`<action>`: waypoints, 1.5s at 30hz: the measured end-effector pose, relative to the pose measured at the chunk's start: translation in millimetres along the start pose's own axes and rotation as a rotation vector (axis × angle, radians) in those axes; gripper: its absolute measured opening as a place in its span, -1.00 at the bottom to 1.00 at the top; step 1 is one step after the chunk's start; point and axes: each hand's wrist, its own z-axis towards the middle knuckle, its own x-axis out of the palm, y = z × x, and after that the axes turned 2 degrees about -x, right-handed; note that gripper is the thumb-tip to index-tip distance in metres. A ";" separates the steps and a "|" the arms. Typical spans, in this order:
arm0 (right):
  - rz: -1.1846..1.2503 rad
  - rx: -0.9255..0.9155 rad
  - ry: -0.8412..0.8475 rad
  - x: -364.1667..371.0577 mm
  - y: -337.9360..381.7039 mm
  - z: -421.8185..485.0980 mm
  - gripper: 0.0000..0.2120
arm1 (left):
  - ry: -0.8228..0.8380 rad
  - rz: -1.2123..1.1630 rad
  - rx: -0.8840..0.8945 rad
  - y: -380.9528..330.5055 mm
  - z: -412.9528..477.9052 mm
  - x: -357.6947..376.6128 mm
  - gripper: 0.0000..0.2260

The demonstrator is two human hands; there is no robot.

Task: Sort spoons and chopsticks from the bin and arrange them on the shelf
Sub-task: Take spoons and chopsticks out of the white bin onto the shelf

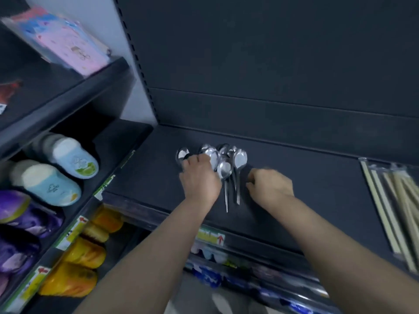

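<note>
A cluster of shiny steel spoons (226,164) lies on the dark flat shelf (306,177), bowls toward the back and thin handles pointing forward. The left hand (199,177) is curled over several spoons at the cluster's left. The right hand (269,185) rests loosely curled beside them, holding nothing visible. Wrapped pale wooden chopsticks (394,200) lie far right.

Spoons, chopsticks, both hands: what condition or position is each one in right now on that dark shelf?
spoons: lying in a loose cluster on the shelf, bowls toward the back wall.
chopsticks: in clear wrappers, lying flat at the shelf's right end, untouched.
left hand: resting on the left spoons, fingers curled over them.
right hand: blurred, fingers curled, beside the spoon handles; grip unclear.
shelf: dark, mostly bare.
</note>
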 end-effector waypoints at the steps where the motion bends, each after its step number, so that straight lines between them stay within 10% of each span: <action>1: -0.039 0.002 -0.008 -0.6 -5.1 -6.6 -0.77 | 0.013 -0.010 0.056 -7.5 -0.7 0.1 -0.69; 9: -0.167 0.175 -0.084 -23.0 -81.5 -72.1 -0.78 | 0.335 -0.085 0.396 -103.2 -37.5 21.1 -0.77; 24: -0.252 0.570 -0.535 -97.4 -369.4 -306.5 -0.72 | 0.333 -0.268 0.851 -386.3 -278.3 83.1 -0.69; 45: -0.120 0.667 -0.457 -130.6 -560.5 -329.0 -0.77 | 0.435 -0.029 0.826 -580.5 -303.2 162.1 -0.81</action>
